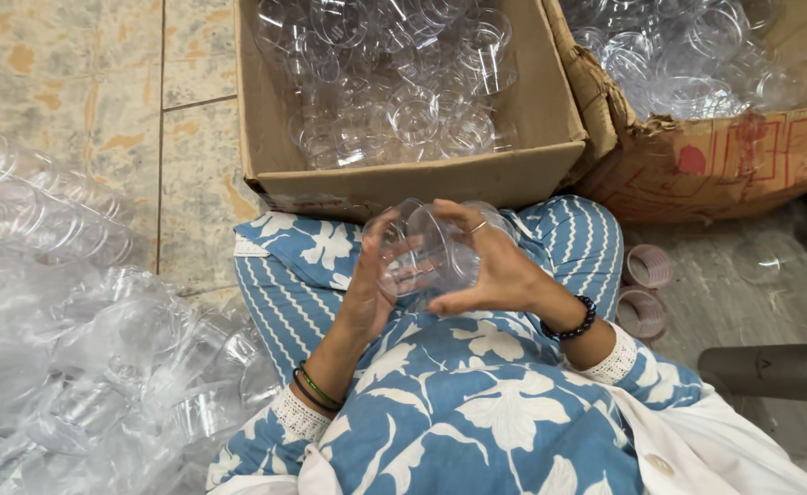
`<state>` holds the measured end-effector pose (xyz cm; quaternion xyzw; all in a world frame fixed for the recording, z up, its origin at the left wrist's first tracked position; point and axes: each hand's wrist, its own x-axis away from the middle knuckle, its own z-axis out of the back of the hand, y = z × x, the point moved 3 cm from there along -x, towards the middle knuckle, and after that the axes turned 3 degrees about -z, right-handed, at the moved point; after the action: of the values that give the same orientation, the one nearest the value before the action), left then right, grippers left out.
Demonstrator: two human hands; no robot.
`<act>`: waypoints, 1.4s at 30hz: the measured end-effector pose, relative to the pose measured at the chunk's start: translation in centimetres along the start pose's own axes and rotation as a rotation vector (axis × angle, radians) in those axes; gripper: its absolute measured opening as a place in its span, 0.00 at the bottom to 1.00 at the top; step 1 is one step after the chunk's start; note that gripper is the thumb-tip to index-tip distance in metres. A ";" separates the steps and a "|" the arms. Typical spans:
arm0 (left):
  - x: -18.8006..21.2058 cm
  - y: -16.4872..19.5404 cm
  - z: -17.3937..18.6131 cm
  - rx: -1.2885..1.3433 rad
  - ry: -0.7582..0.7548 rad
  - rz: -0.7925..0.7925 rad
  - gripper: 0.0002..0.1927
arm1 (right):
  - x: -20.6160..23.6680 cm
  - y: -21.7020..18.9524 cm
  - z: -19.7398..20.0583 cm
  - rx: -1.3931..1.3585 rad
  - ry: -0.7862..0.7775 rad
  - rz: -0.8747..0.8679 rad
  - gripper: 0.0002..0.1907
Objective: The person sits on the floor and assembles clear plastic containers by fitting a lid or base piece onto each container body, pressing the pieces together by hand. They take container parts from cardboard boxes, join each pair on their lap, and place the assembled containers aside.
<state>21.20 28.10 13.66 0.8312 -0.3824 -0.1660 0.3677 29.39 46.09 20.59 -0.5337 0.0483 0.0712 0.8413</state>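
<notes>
looking down from the head camera, both hands meet over the person's lap, which is covered by blue cloth with white flowers and stripes. the left hand (pixel 369 293) cups the near side of a clear plastic cup (pixel 426 252), its palm against the wall and its fingers curled up around the rim end. the right hand (pixel 495 266) wraps the other side, thumb low and fingers bent over the top, a ring on one finger. so the cup, or perhaps a short nested stack of cups, i cannot tell which, lies on its side, clamped between the two hands just above the knees.

a dark bead bracelet (pixel 575 325) sits on the right wrist, and thin green and dark bangles (pixel 314 390) on the left.

just beyond the hands stands an open cardboard box (pixel 403 179) full of loose clear cups. touching it on the right is a second, torn cardboard box (pixel 697 165) with red print, also holding clear cups.

on the tiled floor (pixel 73 64) at the left lies a heap of clear plastic bags and cups (pixel 82 348). two rolls of tape (pixel 644 289) lie on the floor at the right, near the right forearm.
</notes>
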 end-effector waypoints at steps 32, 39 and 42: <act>0.9 1.1 -3.4 -0.396 -0.015 -0.129 0.57 | 1.6 -0.3 -1.5 0.076 0.116 0.302 0.70; -1.0 -1.1 -2.0 -0.115 -0.054 -0.228 0.53 | 0.2 -0.9 -0.1 0.097 0.138 0.144 0.60; -0.8 1.4 -1.4 -0.721 -0.084 -0.415 0.52 | 0.0 -2.1 0.9 0.176 0.113 -0.017 0.55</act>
<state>20.72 28.75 15.64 0.7012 -0.1390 -0.3934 0.5782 29.75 46.02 22.82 -0.4613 0.0970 0.0293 0.8814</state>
